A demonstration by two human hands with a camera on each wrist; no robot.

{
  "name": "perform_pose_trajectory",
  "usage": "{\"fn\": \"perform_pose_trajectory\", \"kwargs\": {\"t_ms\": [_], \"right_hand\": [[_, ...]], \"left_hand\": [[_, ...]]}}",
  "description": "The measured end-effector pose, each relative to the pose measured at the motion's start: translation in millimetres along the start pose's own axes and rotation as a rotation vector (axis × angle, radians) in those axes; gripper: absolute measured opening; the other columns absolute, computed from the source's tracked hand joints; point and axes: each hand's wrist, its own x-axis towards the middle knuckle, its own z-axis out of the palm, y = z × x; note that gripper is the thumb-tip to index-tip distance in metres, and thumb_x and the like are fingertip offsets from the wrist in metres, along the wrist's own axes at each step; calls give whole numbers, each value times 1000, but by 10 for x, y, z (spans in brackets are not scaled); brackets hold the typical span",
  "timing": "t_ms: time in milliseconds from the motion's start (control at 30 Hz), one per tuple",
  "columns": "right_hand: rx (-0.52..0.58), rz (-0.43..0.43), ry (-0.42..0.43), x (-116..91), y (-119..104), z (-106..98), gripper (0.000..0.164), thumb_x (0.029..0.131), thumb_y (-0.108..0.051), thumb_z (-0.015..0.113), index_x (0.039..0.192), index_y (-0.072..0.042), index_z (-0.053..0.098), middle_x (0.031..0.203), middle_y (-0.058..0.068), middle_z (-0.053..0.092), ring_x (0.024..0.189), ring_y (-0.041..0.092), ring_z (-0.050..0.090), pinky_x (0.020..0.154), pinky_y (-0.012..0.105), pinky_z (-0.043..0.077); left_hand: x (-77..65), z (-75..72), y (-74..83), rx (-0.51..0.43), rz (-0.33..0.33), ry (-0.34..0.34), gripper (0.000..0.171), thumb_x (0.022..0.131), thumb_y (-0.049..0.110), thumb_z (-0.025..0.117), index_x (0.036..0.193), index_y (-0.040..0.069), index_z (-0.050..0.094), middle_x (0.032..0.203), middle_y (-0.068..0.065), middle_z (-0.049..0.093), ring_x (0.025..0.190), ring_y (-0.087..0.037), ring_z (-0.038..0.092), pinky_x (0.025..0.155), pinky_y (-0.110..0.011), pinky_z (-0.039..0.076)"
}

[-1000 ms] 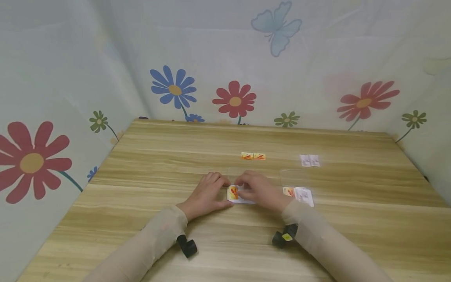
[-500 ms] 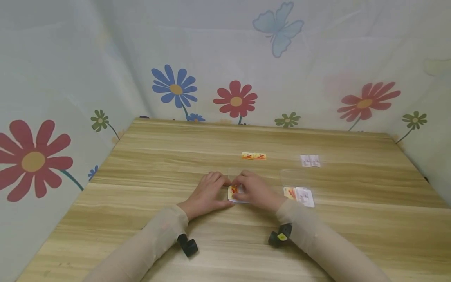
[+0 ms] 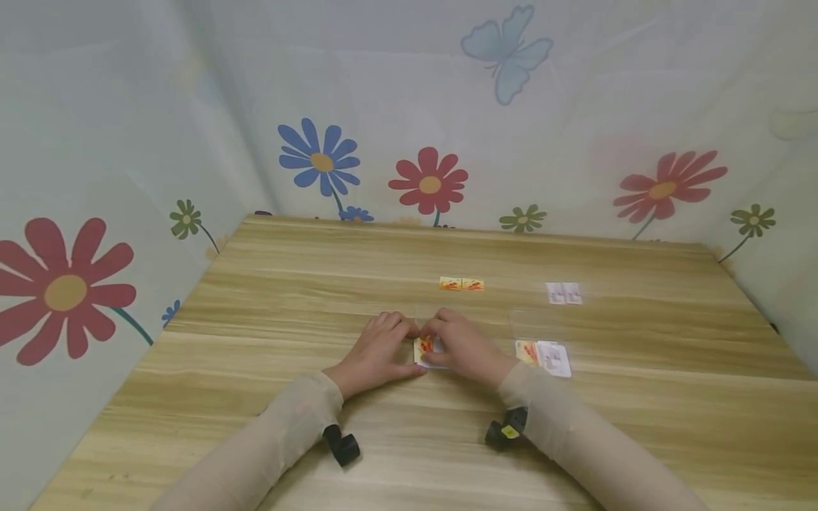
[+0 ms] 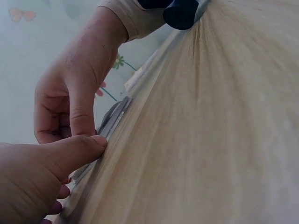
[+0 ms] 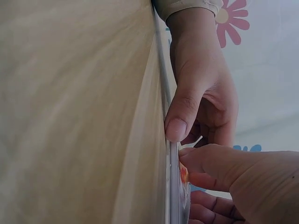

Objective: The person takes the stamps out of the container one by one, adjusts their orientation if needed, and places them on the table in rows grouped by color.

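Observation:
A small flat case with a raised clear lid (image 3: 436, 312) lies in front of me on the table. At its left end sits a yellow-and-red printed card (image 3: 423, 346), partly covered by fingers. My left hand (image 3: 373, 355) grips the case's left end, thumb at the near corner and fingers at the far one. Bent over the case, my right hand (image 3: 469, 349) pinches the printed card, its thumb on the near side. From low down, the left wrist view shows the thin case edge (image 4: 116, 119) beside both hands. The right wrist view shows the left thumb (image 5: 177, 128) against the edge.
A second flat case (image 3: 554, 358), holding a yellow-red card and a pale printed one, lies to the right with its clear flap (image 3: 530, 324) behind. Farther back are two yellow-red cards (image 3: 461, 284) and two pale ones (image 3: 564, 293). A flowered curtain (image 3: 358, 85) stands behind the table.
My right hand has shifted slightly left over the case toward the printed card, covering more of it. The left hand stays at the case's left end.

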Motion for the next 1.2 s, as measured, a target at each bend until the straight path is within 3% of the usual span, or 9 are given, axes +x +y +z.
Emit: {"fn": "perform_pose_trajectory", "kwargs": {"t_ms": [467,833,1200], "right_hand": [[-21,-73,51,16,9,23,25,77,-13,76,98,-8,64,94,1,62,86,14,58,80,30,51],[-1,-69,66,28,18,14,20,76,-5,73,91,-10,60,88,-1,60,79,11,54,72,25,48],[33,-41,57,40,1,-4,13,85,-10,70,97,-11,64,83,-2,60,75,8,53,67,20,43]], "left_hand": [[-13,-27,30,1,-6,-9,51,74,41,80,110,11,61,108,-1,57,104,-22,49,96,-40,38],[-1,-20,15,11,0,-5,51,74,42,79,110,12,61,109,-1,57,104,-21,48,97,-40,38],[-1,4,3,15,12,10,50,74,42,79,109,13,61,108,-1,57,105,-21,49,98,-41,38]]}}
